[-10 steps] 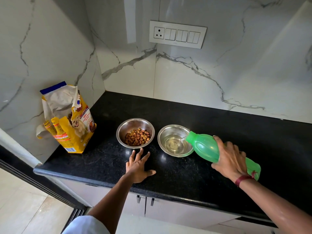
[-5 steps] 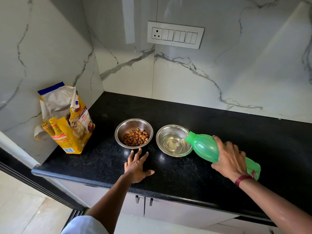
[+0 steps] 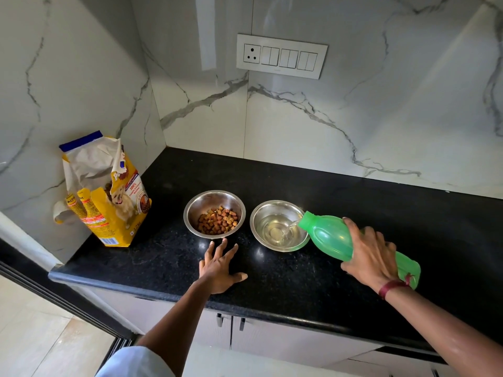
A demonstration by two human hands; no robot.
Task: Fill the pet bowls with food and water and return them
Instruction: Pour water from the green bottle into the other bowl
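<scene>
Fingers, right hand (image 3: 371,257): wrapped over the top of the green bottle (image 3: 332,238), which is held fast and tilted with its mouth down to the left.
Fingers, left hand (image 3: 219,263): spread flat and pressed on the bench (image 3: 408,213), nothing held; fingertips lie just near of the food bowl, not touching it as far as can be seen.
Green bottle: neck rests at the right rim of the water bowl (image 3: 279,225); a thin stream is seen running from the mouth into the bowl.
Water bowl: steel, set right of centre on the bench, partly filled with clear water.
Food bowl (image 3: 214,213): steel, just left of the water bowl and apart from it; brown kibble (image 3: 217,220) is heaped in its near half.
Pet food bag (image 3: 104,191): yellow, top torn open, stood upright at the far left against the marble wall, well apart from both bowls.
Right wrist: a red thread band (image 3: 392,288) is worn.
Wall: a white switch plate (image 3: 281,56) is mounted above the bowls.
</scene>
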